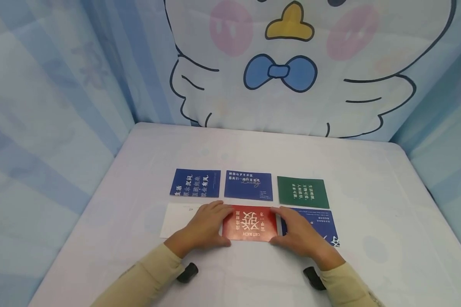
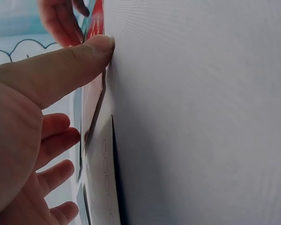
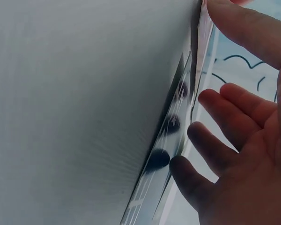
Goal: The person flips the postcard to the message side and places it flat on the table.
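Observation:
A red card (image 1: 249, 224) with pale Chinese characters and "GET RICH" lies in the middle of the front row. My left hand (image 1: 204, 226) holds its left end, thumb (image 2: 96, 47) at the near corner and fingertips at the far one. At the right end my right hand (image 1: 300, 233) holds it the same way, its other fingers spread in the right wrist view. Under the left hand lies a white card (image 1: 175, 218), partly covered. A blue card (image 1: 325, 218) with white print is half hidden by the right hand.
Behind the front row lie a blue card (image 1: 196, 183), a second blue card (image 1: 248, 186) and a green card (image 1: 303, 192). The white tabletop (image 1: 230, 147) ends at a patterned curtain (image 1: 261, 106). Curtains also flank both sides.

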The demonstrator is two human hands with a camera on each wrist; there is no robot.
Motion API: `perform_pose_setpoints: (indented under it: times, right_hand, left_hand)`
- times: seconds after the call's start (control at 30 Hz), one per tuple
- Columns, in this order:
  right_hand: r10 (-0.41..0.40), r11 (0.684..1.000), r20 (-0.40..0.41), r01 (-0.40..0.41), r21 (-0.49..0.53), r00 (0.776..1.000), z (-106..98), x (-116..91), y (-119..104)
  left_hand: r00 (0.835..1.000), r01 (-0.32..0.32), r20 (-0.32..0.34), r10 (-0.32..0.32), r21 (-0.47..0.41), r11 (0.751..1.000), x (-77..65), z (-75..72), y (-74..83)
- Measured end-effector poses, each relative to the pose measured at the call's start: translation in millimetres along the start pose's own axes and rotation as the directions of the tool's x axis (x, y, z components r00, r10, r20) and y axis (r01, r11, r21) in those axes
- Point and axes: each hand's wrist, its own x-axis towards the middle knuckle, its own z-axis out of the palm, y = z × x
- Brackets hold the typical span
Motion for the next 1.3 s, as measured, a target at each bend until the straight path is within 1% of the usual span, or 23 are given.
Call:
perform_pose_setpoints:
  times: [0.17,0.37,0.53,0.6,0.77,0.83,1.03,1.3]
  right_hand:
    - [-0.002,0.999,0.027,0.003,-0.043,1.000,1.0,1.3,-1.5]
    - [0.000,0.997,0.033,0.003,-0.078,0.999,1.5,2.4,-2.2]
    - [-0.012,0.995,0.037,0.015,-0.098,0.999,0.9,2.6,-2.7]
    - [-0.025,0.994,0.036,0.028,-0.107,0.999,0.5,2.2,-2.7]
    - [-0.049,0.990,0.038,0.054,-0.131,0.998,-0.5,0.7,-2.5]
    - [-0.050,0.989,0.042,0.056,-0.140,0.998,-0.8,0.5,-2.9]
    - [-0.047,0.985,0.048,0.054,-0.161,0.998,-0.2,0.2,-4.3]
    - [-0.066,0.982,0.035,0.072,-0.176,0.997,0.0,-2.6,-4.9]
  left_hand:
    - [1.000,0.007,0.007,-0.007,0.020,1.000,0.4,-1.1,1.0]
    - [1.000,0.002,0.004,-0.002,0.011,1.000,1.1,-2.0,0.4]
    - [1.000,-0.008,0.006,0.008,0.021,1.000,1.5,-1.5,-0.8]
    - [1.000,-0.011,0.015,0.011,0.008,1.000,1.4,-1.5,-1.0]
    - [0.999,-0.010,0.049,0.014,-0.076,0.997,-0.5,-3.0,0.3]
    - [0.998,-0.008,0.058,0.013,-0.094,0.996,-1.4,-3.9,1.0]
    - [0.998,-0.005,0.065,0.011,-0.098,0.995,-2.8,-5.4,0.8]
    - [0.998,-0.026,0.051,0.031,-0.098,0.995,-3.9,-3.8,0.2]
